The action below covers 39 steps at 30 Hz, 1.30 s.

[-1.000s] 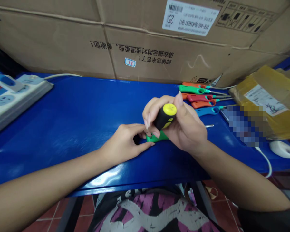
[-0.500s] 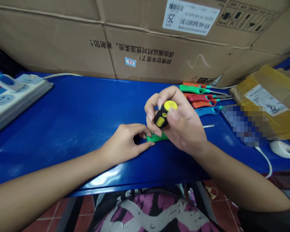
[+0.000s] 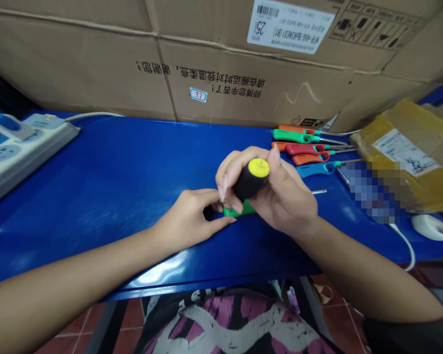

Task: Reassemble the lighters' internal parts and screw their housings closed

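My right hand [image 3: 276,196] is closed around the thick handle of a screwdriver [image 3: 253,179], black with a yellow end cap that faces up at me. Its shaft and tip are hidden behind the handle and fingers. Below it, a green long-necked lighter [image 3: 239,209] lies on the blue table, mostly covered by my right hand, its metal tube showing past the knuckles on the right. My left hand [image 3: 194,216] pinches the lighter's left end between thumb and fingers, with the wrist low over the table.
Several colored long-necked lighters [image 3: 310,149] lie in a row at the back right. Beside them are a phone [image 3: 372,191] on a white cable, a taped package [image 3: 413,152] and a white roll [image 3: 431,227]. A power strip [image 3: 29,147] sits left; a large cardboard box [image 3: 214,59] stands behind.
My right fingers have rolled the screwdriver handle round; its yellow side patch has turned out of sight and the thumb has lifted off the cap. My left hand and the lighter stay put.
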Available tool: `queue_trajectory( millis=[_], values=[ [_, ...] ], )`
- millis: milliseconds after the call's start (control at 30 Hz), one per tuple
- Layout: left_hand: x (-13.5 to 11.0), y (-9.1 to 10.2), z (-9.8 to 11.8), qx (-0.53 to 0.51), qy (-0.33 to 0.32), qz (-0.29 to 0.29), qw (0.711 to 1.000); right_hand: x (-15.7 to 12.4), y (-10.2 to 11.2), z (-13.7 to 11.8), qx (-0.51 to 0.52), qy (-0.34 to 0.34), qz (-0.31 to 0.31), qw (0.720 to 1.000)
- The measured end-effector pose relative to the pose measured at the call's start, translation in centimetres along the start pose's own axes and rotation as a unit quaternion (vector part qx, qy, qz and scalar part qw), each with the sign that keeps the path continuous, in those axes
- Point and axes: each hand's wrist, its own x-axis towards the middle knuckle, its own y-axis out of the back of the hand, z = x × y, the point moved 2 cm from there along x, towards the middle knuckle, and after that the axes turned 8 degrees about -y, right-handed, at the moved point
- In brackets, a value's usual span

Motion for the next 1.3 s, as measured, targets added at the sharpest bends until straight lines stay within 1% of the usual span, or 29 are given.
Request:
queue_trajectory(
  millis=[133, 300, 400, 467, 567, 633, 700, 733, 767, 800, 833, 867, 900, 933, 967, 1000, 1033, 1067, 1100, 1133, 1233, 1300],
  values=[
    [-0.2, 0.0, -0.1, 0.005, 0.009, 0.009, 1.000, -0.1, 0.0, -0.1, 0.015, -0.007, 0.018, 1.000],
    [-0.1, -0.1, -0.2, 0.003, -0.002, 0.006, 1.000, -0.1, -0.1, -0.2, -0.016, -0.031, 0.020, 0.999],
    [-0.1, 0.0, -0.2, 0.001, 0.010, 0.004, 1.000, -0.1, -0.1, -0.1, -0.008, -0.030, 0.042, 0.999],
    [-0.2, 0.0, -0.1, 0.003, 0.015, 0.006, 1.000, -0.1, -0.1, 0.0, -0.004, -0.022, 0.045, 0.999],
    [-0.3, -0.1, -0.1, 0.006, 0.021, 0.001, 1.000, 0.0, -0.2, 0.0, -0.023, -0.030, 0.052, 0.998],
    [-0.2, -0.1, -0.1, 0.006, 0.030, -0.005, 1.000, 0.2, -0.2, -0.5, -0.034, -0.036, 0.059, 0.997],
    [-0.1, -0.1, -0.1, -0.004, 0.045, -0.017, 0.999, 0.3, 0.0, -1.6, -0.037, -0.021, 0.064, 0.997],
    [-0.1, -0.1, -0.1, -0.012, 0.053, -0.025, 0.998, 0.3, 0.3, -2.3, -0.041, -0.001, 0.067, 0.997],
    [0.0, -0.1, -0.1, -0.020, 0.060, -0.034, 0.997, 0.2, 0.6, -3.0, -0.061, 0.004, 0.070, 0.996],
    [0.0, 0.0, -0.1, -0.025, 0.064, -0.040, 0.997, 0.1, 1.2, -3.6, -0.099, -0.012, 0.087, 0.991],
    [0.1, 0.0, -0.1, -0.028, 0.066, -0.045, 0.996, -0.2, 1.7, -4.2, -0.161, -0.011, 0.084, 0.983],
    [0.2, 0.0, -0.1, -0.029, 0.068, -0.047, 0.996, -0.4, 2.3, -4.4, -0.279, -0.030, 0.054, 0.958],
    [0.2, 0.1, -0.1, -0.030, 0.071, -0.049, 0.996, -0.7, 2.8, -4.3, -0.404, -0.072, 0.006, 0.912],
    [0.2, 0.2, -0.2, -0.031, 0.074, -0.051, 0.995, -1.1, 3.5, -4.0, -0.503, -0.100, -0.048, 0.857],
    [0.2, 0.2, -0.2, -0.033, 0.079, -0.052, 0.995, -1.5, 4.1, -3.5, -0.574, -0.121, -0.096, 0.804],
    [0.2, 0.3, -0.2, -0.036, 0.084, -0.054, 0.994, -1.8, 4.7, -2.9, -0.620, -0.144, -0.120, 0.762],
    [0.2, 0.3, -0.3, -0.037, 0.090, -0.054, 0.994, -2.0, 5.2, -2.3, -0.647, -0.162, -0.135, 0.733],
    [0.2, 0.4, -0.3, -0.037, 0.095, -0.055, 0.993, -2.2, 5.6, -1.8, -0.665, -0.177, -0.144, 0.712],
    [0.2, 0.6, -0.4, -0.036, 0.100, -0.059, 0.993, -2.3, 5.9, -1.2, -0.669, -0.189, -0.152, 0.702],
    [0.3, 0.7, -0.4, -0.035, 0.104, -0.065, 0.992, -2.4, 6.1, -0.8, -0.666, -0.199, -0.155, 0.702],
    [0.7, 1.4, -0.5, -0.035, 0.101, -0.100, 0.989, -2.4, 6.2, -0.3, -0.649, -0.210, -0.154, 0.715],
    [1.2, 1.8, -0.4, -0.023, 0.073, -0.136, 0.988, -2.4, 6.2, -0.3, -0.642, -0.209, -0.151, 0.722]
  ],
)
